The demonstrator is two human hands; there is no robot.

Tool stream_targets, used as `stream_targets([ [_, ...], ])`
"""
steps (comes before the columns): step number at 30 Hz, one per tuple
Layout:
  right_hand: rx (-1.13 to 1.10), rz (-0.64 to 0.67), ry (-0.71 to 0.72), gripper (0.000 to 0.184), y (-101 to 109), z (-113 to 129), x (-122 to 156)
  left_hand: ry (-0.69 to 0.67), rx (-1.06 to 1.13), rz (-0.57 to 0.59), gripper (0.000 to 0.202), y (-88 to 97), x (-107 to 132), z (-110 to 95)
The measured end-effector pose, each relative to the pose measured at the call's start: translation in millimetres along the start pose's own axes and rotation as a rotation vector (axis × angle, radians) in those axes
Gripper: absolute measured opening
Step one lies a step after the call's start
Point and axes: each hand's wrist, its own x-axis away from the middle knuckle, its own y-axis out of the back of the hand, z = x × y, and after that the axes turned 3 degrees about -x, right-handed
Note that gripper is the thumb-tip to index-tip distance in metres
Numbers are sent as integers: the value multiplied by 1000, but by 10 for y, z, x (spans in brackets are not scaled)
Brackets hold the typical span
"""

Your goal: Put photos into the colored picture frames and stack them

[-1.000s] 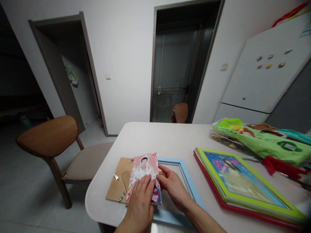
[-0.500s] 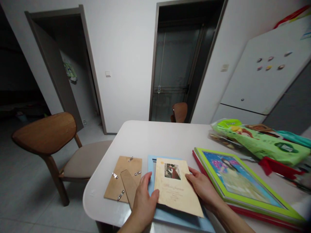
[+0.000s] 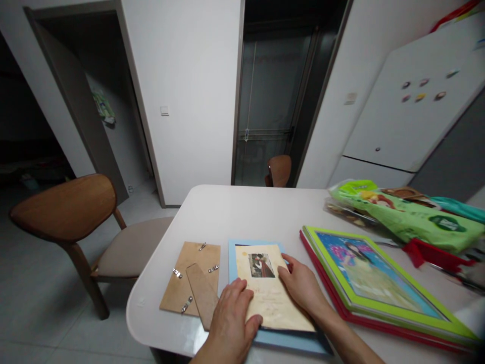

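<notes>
A cream paper sheet with a small picture [image 3: 265, 283] lies inside a light blue picture frame [image 3: 232, 258] on the white table [image 3: 246, 212]. My left hand [image 3: 233, 318] rests flat on the sheet's lower left part, fingers stretched out. My right hand [image 3: 301, 285] presses the sheet's right edge with fingers laid flat. Just left of the frame lies its brown backing board [image 3: 191, 280] with metal clips and a stand, touched by neither hand.
A green frame [image 3: 379, 283] stacked on a red frame lies to the right. Green snack bags [image 3: 401, 217] sit at the back right. A wooden chair [image 3: 76, 222] stands left of the table. A white fridge and two dark doorways are behind.
The pink photo seen a second ago was turned over to its cream side and laid into the blue frame. Both hands have gone from holding it to pressing it flat.
</notes>
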Motion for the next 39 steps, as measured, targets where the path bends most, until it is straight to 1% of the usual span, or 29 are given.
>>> stream_targets([
  [2, 53, -23, 44, 42, -25, 3, -5, 8, -64, 17, 36, 8, -19, -25],
  [5, 234, -72, 170, 47, -78, -28, -5, 29, -135, 34, 35, 22, -71, -60],
  [7, 324, -71, 246, 46, -93, -64, 6, 34, -175, 40, 33, 35, -117, -78],
  [12, 288, 37, 323, 48, -7, -145, 119, 5, -249, 42, 27, 43, -198, -106],
  [14, 304, 97, 343, 45, 41, -152, 179, -10, -243, 55, 25, 42, -211, -116],
  [16, 348, 146, 335, 37, 67, -122, 220, -24, -227, 71, 23, 67, -207, -114],
  [18, 364, 160, 304, 32, 60, -32, 246, -40, -205, 79, 27, 143, -169, -64],
  [19, 347, 155, 294, 32, 39, 41, 263, -47, -194, 75, 32, 203, -131, -10],
  [21, 276, 155, 317, 33, -41, 244, 319, -31, -189, 46, 46, 357, -10, 168],
  [23, 192, 194, 392, 33, -170, 503, 410, 50, -233, 11, 55, 524, 153, 417],
  [25, 147, 255, 468, 33, -337, 773, 515, 169, -305, 13, 58, 659, 323, 680],
  [27, 152, 291, 487, 39, -519, 997, 593, 226, -350, -3, 58, 730, 464, 897],
  [30, 156, 320, 459, 47, -764, 1176, 624, 194, -383, -48, 52, 715, 590, 1089],
  [32, 73, 350, 416, 45, -862, 1205, 604, 143, -401, -93, 50, 675, 625, 1146],
  [34, -52, 374, 371, 46, -867, 1214, 579, 83, -421, -165, 51, 670, 631, 1156],
  [36, -153, 372, 358, 49, -763, 1241, 566, 0, -439, -243, 56, 732, 613, 1103],
  [39, -231, 325, 402, 49, -435, 1311, 556, -122, -441, -324, 67, 900, 538, 875],
])
